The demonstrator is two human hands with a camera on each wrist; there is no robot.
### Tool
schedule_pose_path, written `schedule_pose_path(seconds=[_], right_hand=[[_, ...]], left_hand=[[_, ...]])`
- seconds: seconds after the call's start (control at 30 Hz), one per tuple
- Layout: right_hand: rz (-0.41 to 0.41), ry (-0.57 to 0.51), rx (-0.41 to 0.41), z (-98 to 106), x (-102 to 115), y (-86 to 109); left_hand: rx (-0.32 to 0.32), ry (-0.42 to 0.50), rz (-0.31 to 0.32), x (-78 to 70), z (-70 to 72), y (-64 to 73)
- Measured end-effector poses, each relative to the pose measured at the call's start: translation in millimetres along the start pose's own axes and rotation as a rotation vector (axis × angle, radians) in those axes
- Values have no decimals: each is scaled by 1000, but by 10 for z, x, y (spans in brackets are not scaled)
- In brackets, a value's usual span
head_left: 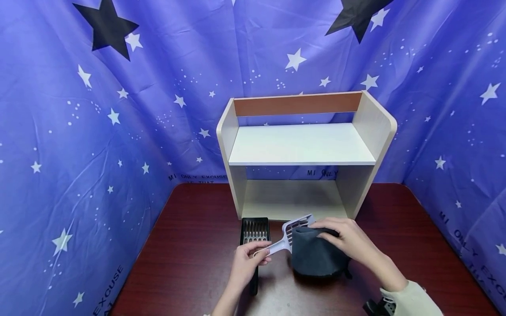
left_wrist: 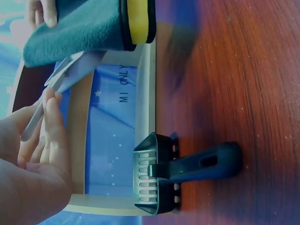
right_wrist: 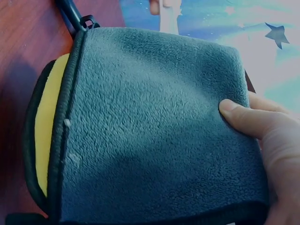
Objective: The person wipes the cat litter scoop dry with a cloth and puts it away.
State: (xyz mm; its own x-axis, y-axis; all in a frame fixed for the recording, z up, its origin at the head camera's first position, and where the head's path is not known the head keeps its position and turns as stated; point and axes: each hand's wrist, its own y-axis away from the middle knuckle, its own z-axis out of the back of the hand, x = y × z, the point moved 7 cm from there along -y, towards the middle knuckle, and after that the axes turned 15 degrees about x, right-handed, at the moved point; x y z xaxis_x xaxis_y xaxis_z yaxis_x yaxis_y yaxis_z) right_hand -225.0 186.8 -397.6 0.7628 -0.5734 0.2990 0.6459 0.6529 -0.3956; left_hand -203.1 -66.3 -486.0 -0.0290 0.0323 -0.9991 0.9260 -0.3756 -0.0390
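Note:
My left hand [head_left: 246,265] pinches the handle of a pale slotted litter scoop [head_left: 279,247], whose head points up and to the right. With the right hand [head_left: 349,239] I hold a folded cloth [head_left: 318,254], grey outside with a yellow inner side and black edging, thumb on its near face. The cloth lies against the scoop's slotted head and covers part of it. In the left wrist view a black slotted scoop [left_wrist: 199,164] rests on the table, below the left hand; its handle points toward me in the head view.
A two-tier pale wooden shelf [head_left: 302,145] stands at the back of the dark red table [head_left: 189,245], just beyond the scoops. Blue star-printed curtains [head_left: 166,87] surround the table. A black device [head_left: 379,306] sits by the right sleeve.

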Motion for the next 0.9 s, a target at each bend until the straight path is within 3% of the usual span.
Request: schedule_pose_path(seconds=[0.2, 0.57, 0.9], right_hand=[[-87, 53, -31, -73, -51, -59], [-51, 60, -112, -172, -64, -72], [-117, 135, -119, -236, -84, -71]], left_hand=[[-17, -3, -43, -48, -23, -14], [-25, 2, -39, -65, -56, -23], [13, -1, -58, -82, -128, -6]])
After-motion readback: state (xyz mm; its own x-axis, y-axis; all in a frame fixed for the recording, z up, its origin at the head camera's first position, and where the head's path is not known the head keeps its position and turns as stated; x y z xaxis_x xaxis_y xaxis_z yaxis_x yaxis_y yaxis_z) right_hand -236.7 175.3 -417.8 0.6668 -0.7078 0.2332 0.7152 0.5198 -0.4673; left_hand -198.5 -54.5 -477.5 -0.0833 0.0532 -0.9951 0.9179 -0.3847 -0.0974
